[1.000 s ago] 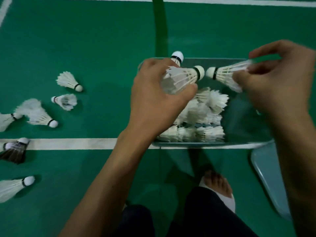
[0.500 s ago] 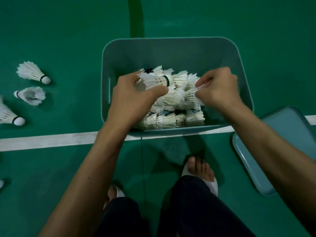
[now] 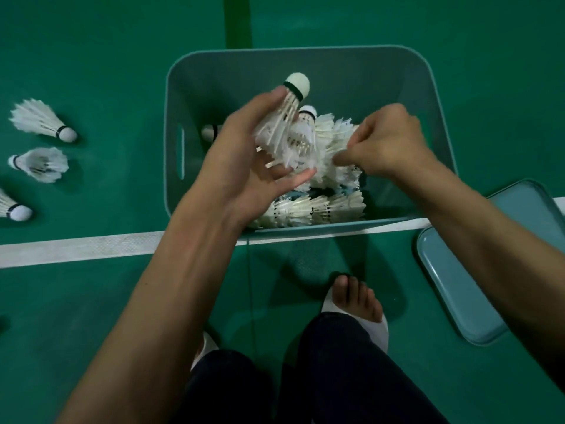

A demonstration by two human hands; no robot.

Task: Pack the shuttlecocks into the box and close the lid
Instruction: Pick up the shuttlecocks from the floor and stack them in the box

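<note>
**Packing in hand: one shuttlecock over the box, lid off.**

Head view: the left hand (image 3: 253,166) holds a shuttlecock (image 3: 284,117) by its skirt, thumb and curled fingers round the feathers, cork up, above the box (image 3: 305,65). The right hand (image 3: 388,142) is low on the pile (image 3: 321,206) inside, fingers curled tight; blur hides whether they pinch anything. Three loose shuttlecocks (image 3: 42,120) lie on the floor (image 3: 91,56), well left of the box, and the lid (image 3: 477,270) lies just beside its right. The step looks like adding the held one to the pile. The next move likely calls for laying it in line with the rows and releasing gently so no feathers crush, then reaching left for the loose ones.
</note>
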